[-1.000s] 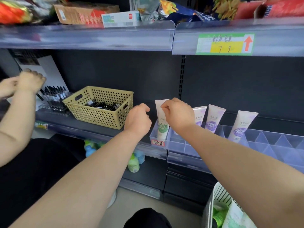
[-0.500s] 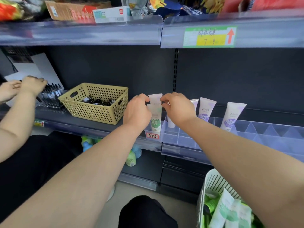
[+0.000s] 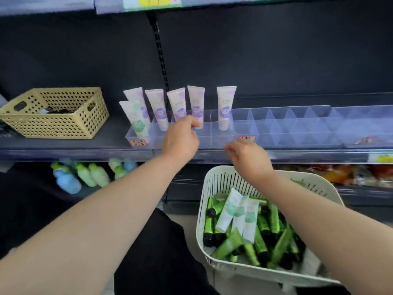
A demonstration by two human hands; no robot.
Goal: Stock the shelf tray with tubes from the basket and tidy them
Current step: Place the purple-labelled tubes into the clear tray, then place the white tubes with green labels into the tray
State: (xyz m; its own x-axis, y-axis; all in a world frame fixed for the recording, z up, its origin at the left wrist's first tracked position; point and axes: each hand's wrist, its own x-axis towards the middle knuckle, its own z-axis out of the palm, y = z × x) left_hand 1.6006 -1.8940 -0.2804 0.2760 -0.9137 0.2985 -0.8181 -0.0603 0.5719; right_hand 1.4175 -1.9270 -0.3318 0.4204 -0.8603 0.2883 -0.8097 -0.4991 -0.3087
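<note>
Dark shelf (image 3: 63, 145), tubes (image 3: 196, 103) ranged beyond left hand (image 3: 180, 141), fingers curled, grip unclear, right hand (image 3: 249, 160) held slack, fingers over basket (image 3: 212, 182).

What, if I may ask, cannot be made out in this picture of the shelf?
Head view:
- Yellow basket: its wall hides the dark contents.
- Price label: cut off by the top edge.
- Left hand: its own back hides whether it pinches a tube.
- Tube lettering: too blurred to read.
</note>
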